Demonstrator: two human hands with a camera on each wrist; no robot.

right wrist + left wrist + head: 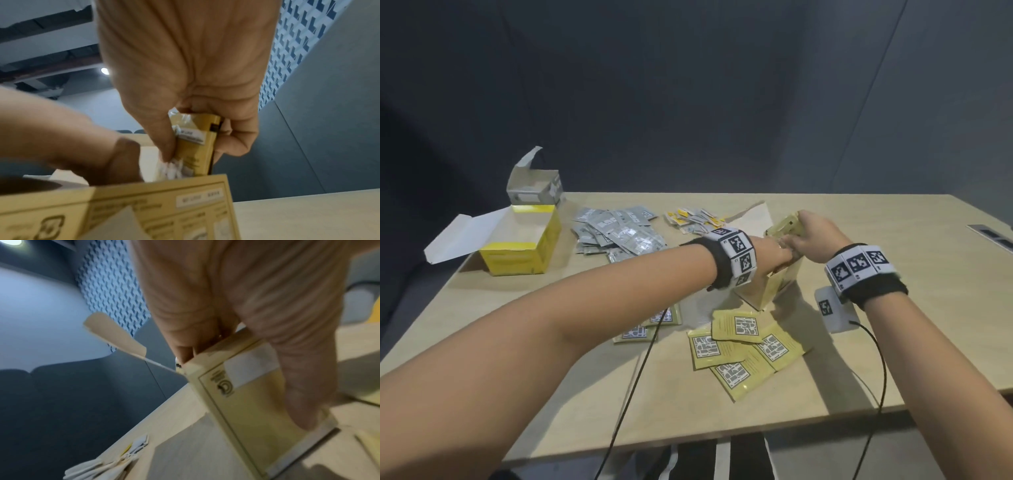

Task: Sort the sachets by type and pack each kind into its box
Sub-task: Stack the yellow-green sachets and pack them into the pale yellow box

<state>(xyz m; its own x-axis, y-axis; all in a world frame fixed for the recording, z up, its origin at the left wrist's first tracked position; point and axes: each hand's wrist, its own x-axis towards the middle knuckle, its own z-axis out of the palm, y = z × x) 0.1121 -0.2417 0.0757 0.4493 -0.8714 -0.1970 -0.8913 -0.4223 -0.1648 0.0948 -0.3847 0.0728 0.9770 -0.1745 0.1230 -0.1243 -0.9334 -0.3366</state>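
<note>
Only right wrist view, right hand (185, 91) pinching, seemingly, sachets (193, 138)

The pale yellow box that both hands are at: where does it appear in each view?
Head: the pale yellow box stands right of centre, between the wrists.
Left wrist: the box fills the lower right, under the left hand.
Right wrist: its wall crosses the bottom, below the right hand.
Shared landmark: the table.

Head cam looks down over table (825, 370); wrist cams close, sharing pale box (242, 402).
</note>
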